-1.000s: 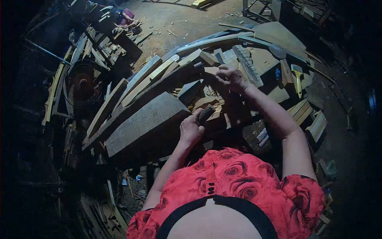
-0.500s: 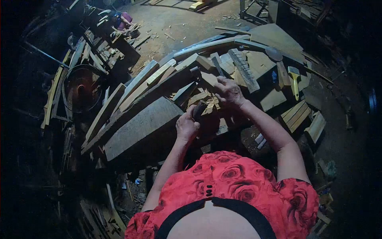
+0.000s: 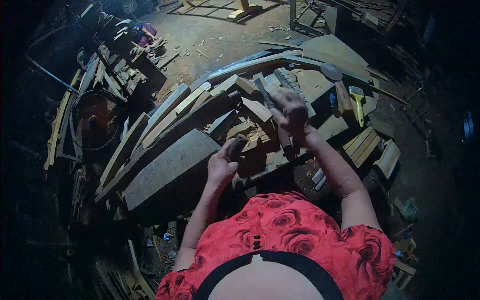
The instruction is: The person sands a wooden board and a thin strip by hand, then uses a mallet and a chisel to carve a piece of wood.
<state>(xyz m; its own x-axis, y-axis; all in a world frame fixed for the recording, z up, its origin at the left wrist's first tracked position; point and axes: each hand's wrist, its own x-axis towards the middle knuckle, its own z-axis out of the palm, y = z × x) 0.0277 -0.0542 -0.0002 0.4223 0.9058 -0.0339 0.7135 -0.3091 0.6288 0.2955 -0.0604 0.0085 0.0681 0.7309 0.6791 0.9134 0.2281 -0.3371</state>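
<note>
My left hand (image 3: 223,164) is closed around a short dark piece (image 3: 238,146) whose kind I cannot make out. Over the wood pile, my right hand (image 3: 294,112) is blurred and appears closed on a long narrow tool (image 3: 285,142), with a straight flat length showing beyond the fingers. Just left of that hand lies a pale wooden block (image 3: 257,109). Wood shavings (image 3: 256,134) sit between the two hands. A notched wooden strip (image 3: 289,82) lies behind the right hand, partly covered by it.
A thick grey beam (image 3: 170,167) and long curved boards (image 3: 250,67) border the work area. On the right are a yellow-handled brush (image 3: 358,105) and stacked wood strips (image 3: 362,145). A round metal basin (image 3: 95,117) stands left. Another person (image 3: 145,35) crouches far back.
My right hand has left the pale block and now appears to grip the long narrow tool. My left hand keeps its dark piece. The view has shifted slightly.
</note>
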